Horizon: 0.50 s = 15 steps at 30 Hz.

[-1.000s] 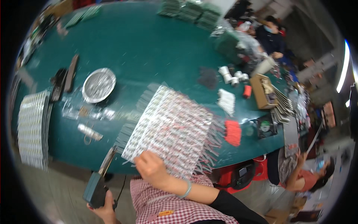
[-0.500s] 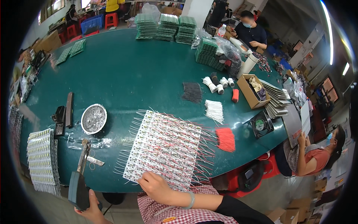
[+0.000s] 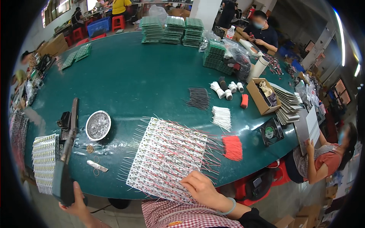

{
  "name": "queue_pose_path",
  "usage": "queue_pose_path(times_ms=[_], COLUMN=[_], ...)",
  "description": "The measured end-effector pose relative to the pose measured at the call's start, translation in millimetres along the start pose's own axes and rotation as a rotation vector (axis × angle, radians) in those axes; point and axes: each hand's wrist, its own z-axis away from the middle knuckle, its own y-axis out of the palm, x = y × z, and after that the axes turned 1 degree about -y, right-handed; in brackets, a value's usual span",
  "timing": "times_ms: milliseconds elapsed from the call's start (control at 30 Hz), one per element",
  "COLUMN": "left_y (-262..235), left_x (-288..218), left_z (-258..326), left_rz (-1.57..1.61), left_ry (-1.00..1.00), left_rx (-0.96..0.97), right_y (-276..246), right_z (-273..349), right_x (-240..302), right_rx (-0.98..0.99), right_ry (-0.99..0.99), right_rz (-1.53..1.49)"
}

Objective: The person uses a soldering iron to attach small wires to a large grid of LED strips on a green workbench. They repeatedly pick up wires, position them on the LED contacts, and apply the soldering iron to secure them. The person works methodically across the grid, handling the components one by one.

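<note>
My left hand [image 3: 78,203] is closed round the dark handle of a soldering gun [image 3: 65,182]. Its metal barrel points away from me, the tip overlapping the end of a dark bar [image 3: 75,113]. Before me lies a panel of white circuit boards [image 3: 163,152], with rows of red and white wires sticking out past its edges. Over the panel's near right corner is my right hand [image 3: 201,188], thumb and fingers pinched together; whether a wire is between them I cannot make out. A round bowl [image 3: 87,128] of silvery scraps stands near the bar.
Another stack of white boards [image 3: 45,161] lies at the left edge. Right of the panel are red wires [image 3: 232,147], white wires [image 3: 221,118], black wires [image 3: 198,98] and a small fan [image 3: 271,131]. Green board stacks [image 3: 174,30] stand far back. A co-worker [image 3: 325,159] sits at right.
My left hand has swung the soldering gun leftward, from beside the bowl to the dark bar. My right hand has moved right along the panel's near edge. The view has shifted slightly.
</note>
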Motion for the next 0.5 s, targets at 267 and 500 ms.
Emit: queue_pose_path(times_ms=[267, 500], left_y=[60, 28], left_x=[71, 36], left_z=[-48, -104], left_rz=[-0.127, -0.081], left_ry=[-0.056, 0.076], left_rx=[0.462, 0.116], right_y=[-12, -78], right_z=[-13, -42], right_x=[-5, -56], right_rx=[-0.070, -0.331], right_ry=[0.031, 0.128], right_rz=[-0.060, 0.176])
